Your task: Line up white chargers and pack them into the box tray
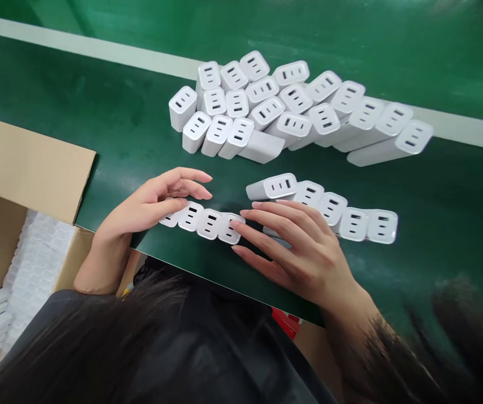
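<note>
A short row of white USB chargers (210, 224) stands upright near the table's front edge, ports facing up. My left hand (151, 202) is at the row's left end, its thumb against the leftmost charger and its fingers stretched out beyond it. At the other end, my right hand (295, 241) has its fingers apart, with fingertips touching the rightmost charger of the row. Several more chargers (353, 223) stand side by side just beyond my right hand, which partly covers them. One charger (281, 186) there leans over.
A larger cluster of white chargers (260, 112) sits farther back on the green table (132, 129), some upright, some leaning. To the left is an open cardboard box (26, 163) with white chargers and clear plastic trays (35, 264) inside. A pale strip (85, 45) crosses the table.
</note>
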